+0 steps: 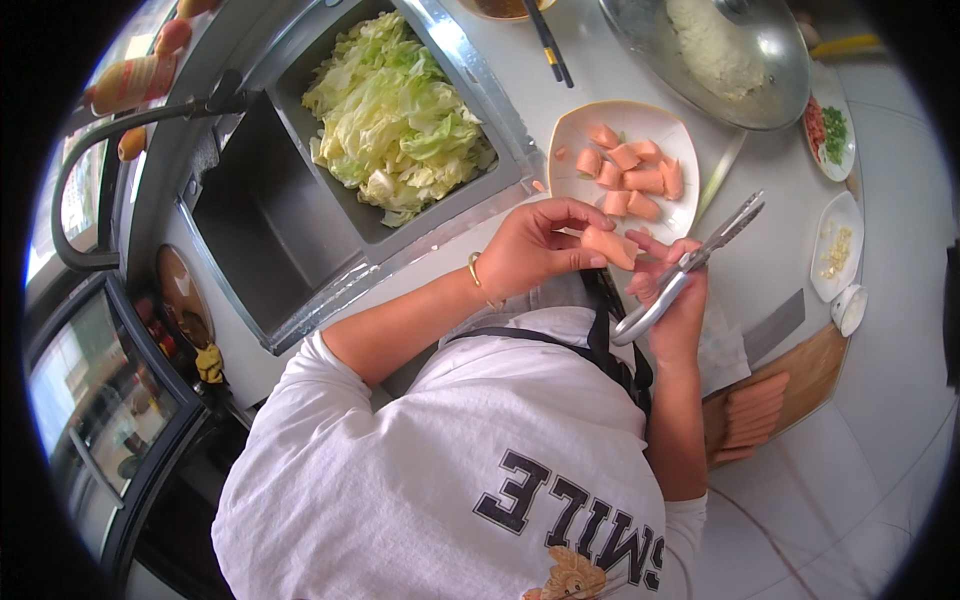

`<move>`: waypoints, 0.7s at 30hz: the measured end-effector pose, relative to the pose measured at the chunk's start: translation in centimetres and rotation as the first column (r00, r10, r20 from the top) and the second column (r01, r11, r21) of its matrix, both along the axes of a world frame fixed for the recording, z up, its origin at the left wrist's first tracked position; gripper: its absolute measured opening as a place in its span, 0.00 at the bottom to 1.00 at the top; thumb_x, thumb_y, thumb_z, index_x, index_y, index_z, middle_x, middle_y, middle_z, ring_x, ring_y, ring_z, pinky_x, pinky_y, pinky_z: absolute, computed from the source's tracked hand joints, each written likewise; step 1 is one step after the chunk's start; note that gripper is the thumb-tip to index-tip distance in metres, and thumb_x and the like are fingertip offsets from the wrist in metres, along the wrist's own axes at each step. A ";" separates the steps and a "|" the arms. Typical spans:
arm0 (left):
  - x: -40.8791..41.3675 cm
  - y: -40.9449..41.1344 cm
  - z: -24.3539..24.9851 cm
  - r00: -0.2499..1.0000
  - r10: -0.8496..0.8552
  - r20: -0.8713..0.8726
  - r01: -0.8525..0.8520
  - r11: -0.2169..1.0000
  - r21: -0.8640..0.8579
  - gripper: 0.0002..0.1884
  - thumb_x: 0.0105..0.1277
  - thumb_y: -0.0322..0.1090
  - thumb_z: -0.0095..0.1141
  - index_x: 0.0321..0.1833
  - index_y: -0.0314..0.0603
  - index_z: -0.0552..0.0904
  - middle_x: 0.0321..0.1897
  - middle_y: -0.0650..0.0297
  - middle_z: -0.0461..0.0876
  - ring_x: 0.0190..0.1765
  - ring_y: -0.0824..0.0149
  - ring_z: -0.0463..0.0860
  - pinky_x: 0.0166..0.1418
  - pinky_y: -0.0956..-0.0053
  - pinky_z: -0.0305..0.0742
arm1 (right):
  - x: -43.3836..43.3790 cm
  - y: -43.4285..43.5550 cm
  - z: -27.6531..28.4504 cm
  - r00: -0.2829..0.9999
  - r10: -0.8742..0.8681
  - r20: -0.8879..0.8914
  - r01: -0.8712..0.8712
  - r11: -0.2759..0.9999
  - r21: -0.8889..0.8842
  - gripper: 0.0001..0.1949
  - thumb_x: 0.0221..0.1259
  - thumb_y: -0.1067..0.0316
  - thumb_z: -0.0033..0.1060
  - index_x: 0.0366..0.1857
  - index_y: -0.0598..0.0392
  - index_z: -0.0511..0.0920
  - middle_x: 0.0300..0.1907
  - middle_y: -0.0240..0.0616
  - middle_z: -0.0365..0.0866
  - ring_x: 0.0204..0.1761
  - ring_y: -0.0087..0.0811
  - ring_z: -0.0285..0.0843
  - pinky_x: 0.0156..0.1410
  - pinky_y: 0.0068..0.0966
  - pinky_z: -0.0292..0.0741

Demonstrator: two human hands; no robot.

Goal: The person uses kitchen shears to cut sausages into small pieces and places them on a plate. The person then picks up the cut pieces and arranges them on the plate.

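My left hand (536, 244) pinches a piece of peach-coloured sausage (609, 247) between thumb and fingers, just in front of a white plate. My right hand (675, 292) holds metal kitchen scissors (675, 281), their blades pointing up and to the right; its fingertips are close to the sausage piece, and whether they touch it I cannot tell. On the gold-rimmed plate (681, 124) lie several cut chunks of the same sausage (643, 181). A long pale green scallion stalk (721, 174) lies beside the plate.
Torn cabbage (397, 120) fills one sink basin; the other basin (262, 217) is at the left. Chopsticks (550, 45), a glass lid (780, 82) over dough and small dishes (846, 155) stand beyond. A cleaver (780, 324) and a wooden board (814, 367) with sausage sticks lie right.
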State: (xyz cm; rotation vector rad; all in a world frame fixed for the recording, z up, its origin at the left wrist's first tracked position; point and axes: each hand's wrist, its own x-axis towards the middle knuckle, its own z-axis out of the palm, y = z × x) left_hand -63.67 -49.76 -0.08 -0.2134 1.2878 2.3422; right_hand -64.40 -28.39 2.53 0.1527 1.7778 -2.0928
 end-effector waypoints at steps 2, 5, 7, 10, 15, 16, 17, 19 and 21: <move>-0.1 0.6 0.3 0.997 -0.063 -0.046 0.062 0.997 -0.041 0.17 0.64 0.16 0.64 0.56 0.35 0.82 0.59 0.60 0.80 0.62 0.65 0.81 0.66 0.67 0.82 | 0.4 -0.2 0.3 1.000 -0.023 0.003 0.023 0.998 -0.064 0.27 0.57 0.73 0.78 0.49 0.51 0.62 0.57 0.59 0.80 0.51 0.39 0.87 0.51 0.25 0.84; -0.2 1.1 1.1 0.985 -0.101 -0.138 0.086 0.990 -0.110 0.18 0.65 0.16 0.64 0.56 0.36 0.82 0.60 0.60 0.78 0.63 0.65 0.80 0.67 0.67 0.82 | 0.7 -0.4 0.5 0.998 -0.035 -0.043 0.034 0.999 -0.031 0.25 0.60 0.76 0.74 0.49 0.51 0.61 0.55 0.59 0.80 0.51 0.39 0.87 0.49 0.24 0.84; -0.3 1.2 1.2 0.976 -0.090 -0.200 0.068 0.991 -0.117 0.18 0.65 0.17 0.63 0.57 0.37 0.81 0.61 0.60 0.77 0.64 0.65 0.79 0.68 0.66 0.81 | 0.9 -0.4 0.6 0.996 -0.051 -0.069 0.050 0.999 -0.015 0.24 0.61 0.79 0.72 0.47 0.51 0.61 0.55 0.56 0.81 0.51 0.38 0.88 0.48 0.23 0.83; -0.8 1.1 2.2 0.971 -0.119 -0.207 0.090 0.985 -0.145 0.18 0.66 0.17 0.63 0.58 0.37 0.81 0.60 0.61 0.77 0.64 0.65 0.79 0.69 0.66 0.80 | 0.9 -0.5 0.9 0.993 -0.078 -0.091 0.076 0.997 -0.026 0.24 0.61 0.79 0.72 0.47 0.51 0.61 0.54 0.54 0.81 0.50 0.37 0.88 0.47 0.22 0.82; -0.9 0.4 2.4 0.964 -0.195 -0.180 0.165 0.971 -0.172 0.17 0.67 0.19 0.62 0.59 0.36 0.80 0.59 0.61 0.77 0.64 0.66 0.79 0.68 0.67 0.80 | 1.1 -0.7 1.2 0.986 -0.056 -0.156 0.053 0.998 -0.021 0.24 0.60 0.80 0.72 0.47 0.51 0.61 0.53 0.52 0.82 0.50 0.34 0.87 0.46 0.21 0.81; -0.9 0.4 2.4 0.964 -0.193 -0.180 0.163 0.972 -0.171 0.17 0.68 0.19 0.62 0.59 0.36 0.80 0.59 0.61 0.77 0.63 0.66 0.79 0.68 0.67 0.80 | 1.1 -0.7 1.3 0.984 -0.046 -0.171 0.048 0.999 0.007 0.25 0.59 0.80 0.72 0.48 0.51 0.61 0.54 0.52 0.82 0.50 0.33 0.87 0.45 0.21 0.81; -0.9 0.3 2.5 0.965 -0.191 -0.180 0.160 0.972 -0.171 0.17 0.68 0.19 0.62 0.58 0.36 0.80 0.59 0.61 0.78 0.63 0.66 0.79 0.68 0.67 0.80 | 1.0 -0.7 1.4 0.982 -0.036 -0.185 0.043 0.998 0.034 0.25 0.59 0.80 0.72 0.48 0.51 0.61 0.54 0.52 0.82 0.50 0.33 0.87 0.45 0.21 0.81; -1.0 0.2 2.8 0.967 -0.192 -0.168 0.165 0.973 -0.163 0.16 0.68 0.20 0.62 0.58 0.35 0.80 0.59 0.61 0.78 0.63 0.67 0.79 0.68 0.67 0.79 | 1.0 -0.6 1.5 0.978 -0.010 -0.210 0.028 0.996 0.083 0.25 0.59 0.80 0.73 0.48 0.51 0.61 0.54 0.51 0.82 0.50 0.33 0.87 0.45 0.21 0.81; -1.0 0.2 2.9 0.969 -0.192 -0.157 0.170 0.975 -0.146 0.16 0.69 0.20 0.62 0.58 0.34 0.80 0.59 0.61 0.78 0.63 0.67 0.79 0.69 0.67 0.79 | 1.0 -0.5 1.6 0.972 0.022 -0.232 0.007 0.993 0.120 0.26 0.58 0.80 0.73 0.48 0.52 0.60 0.53 0.51 0.82 0.50 0.32 0.87 0.44 0.21 0.81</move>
